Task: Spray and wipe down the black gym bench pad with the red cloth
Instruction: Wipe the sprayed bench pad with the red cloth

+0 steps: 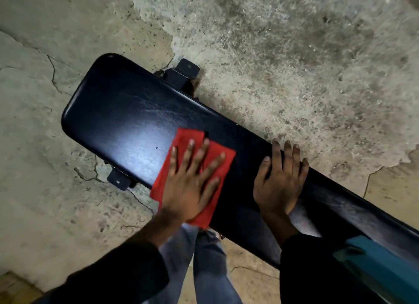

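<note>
The black gym bench pad (127, 113) runs diagonally from upper left to lower right, glossy with a light reflection near its middle. A red cloth (223, 161) lies flat on the pad's near side. My left hand (192, 181) presses down on the cloth with fingers spread. My right hand (281, 179) rests flat on the bare pad to the right of the cloth, fingers reaching over the far edge. No spray bottle can be made out.
Cracked, patchy concrete floor (294, 54) surrounds the bench. Black metal frame feet show beyond the pad (183, 73) and on its near side (119, 180). My legs in jeans (204, 265) stand below the pad. A teal object (381, 263) sits at the lower right.
</note>
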